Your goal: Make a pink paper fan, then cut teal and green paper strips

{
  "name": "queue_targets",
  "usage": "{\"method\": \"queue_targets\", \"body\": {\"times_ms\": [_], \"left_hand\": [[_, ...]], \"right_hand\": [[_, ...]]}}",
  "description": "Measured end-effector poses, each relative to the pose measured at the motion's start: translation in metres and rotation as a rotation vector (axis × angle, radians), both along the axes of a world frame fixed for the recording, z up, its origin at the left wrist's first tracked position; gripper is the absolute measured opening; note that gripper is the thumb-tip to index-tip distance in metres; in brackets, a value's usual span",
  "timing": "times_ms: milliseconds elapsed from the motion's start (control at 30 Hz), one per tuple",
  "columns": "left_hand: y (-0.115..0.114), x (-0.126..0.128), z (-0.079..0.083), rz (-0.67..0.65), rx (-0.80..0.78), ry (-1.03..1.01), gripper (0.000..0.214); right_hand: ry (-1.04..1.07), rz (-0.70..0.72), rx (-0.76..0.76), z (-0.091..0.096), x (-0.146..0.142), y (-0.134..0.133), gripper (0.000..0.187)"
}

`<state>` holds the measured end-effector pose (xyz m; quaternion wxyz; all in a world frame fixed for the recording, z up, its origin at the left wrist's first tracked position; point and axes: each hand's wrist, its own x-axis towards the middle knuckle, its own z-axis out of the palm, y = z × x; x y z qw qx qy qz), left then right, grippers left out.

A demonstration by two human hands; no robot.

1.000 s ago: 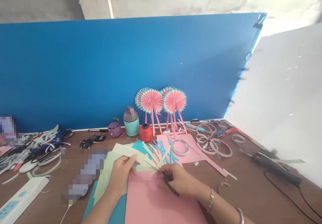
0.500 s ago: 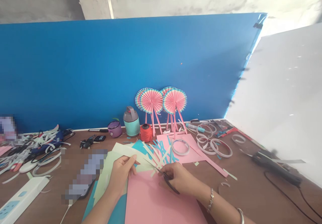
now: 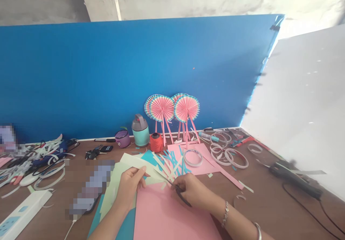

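My left hand (image 3: 131, 185) is closed in a pinch at a pale green paper sheet (image 3: 132, 160), its thumb lying along the edge. In my right hand (image 3: 191, 189) is a pair of dark-handled scissors (image 3: 182, 195), fingers wrapped round the loops. The blades point up and left, toward the pale sheet and the left fingertips. A small pale green scrap (image 3: 163, 186) shows just below the blades. Under both hands spreads a large pink sheet (image 3: 172, 215), overlapping a blue sheet (image 3: 125, 225) at the left.
Cut blue and pale strips (image 3: 175, 162) lie beyond my hands, with tape rolls (image 3: 237, 158) to the right. Pink paper fans (image 3: 162, 108) stand at the back beside a teal flask (image 3: 140, 135). A black glue gun (image 3: 295, 179) rests right; a power strip (image 3: 23, 211) is left.
The scissor blades look slightly closer together than before. Both hands stay in nearly the same place, and the papers have not visibly moved.
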<state>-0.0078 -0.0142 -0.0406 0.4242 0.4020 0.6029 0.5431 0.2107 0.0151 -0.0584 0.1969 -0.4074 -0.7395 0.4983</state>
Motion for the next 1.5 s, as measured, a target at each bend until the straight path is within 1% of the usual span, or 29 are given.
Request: {"method": "queue_targets", "body": {"times_ms": [233,400,600,767,867,1100,1333,1500], "left_hand": [[0.000,0.000,0.000,0.003,-0.006,0.010,0.033],[0.000,0.000,0.001,0.000,-0.008,0.017,0.034],[0.000,0.002,0.002,-0.006,-0.007,-0.005,0.033],[0.000,0.001,0.002,-0.009,-0.015,0.011,0.034],[0.001,0.002,0.000,-0.025,-0.023,0.012,0.033],[0.000,0.007,-0.002,-0.075,-0.046,-0.011,0.033],[-0.003,0.009,-0.006,-0.141,-0.078,-0.022,0.034],[-0.003,0.008,-0.007,-0.150,-0.078,-0.063,0.033]], "right_hand": [[-0.043,0.000,0.048,-0.001,0.001,0.001,0.025],[-0.081,-0.006,0.105,0.002,0.001,0.000,0.024],[-0.122,0.002,0.115,0.011,0.000,0.000,0.025],[-0.132,0.016,0.105,0.020,-0.001,-0.003,0.020],[-0.130,0.018,0.109,0.019,-0.001,-0.004,0.019],[-0.124,0.027,0.108,0.010,-0.002,-0.003,0.015],[-0.133,0.021,0.140,0.014,-0.003,-0.005,0.016],[-0.116,0.017,0.161,0.014,-0.003,-0.005,0.017]]}}
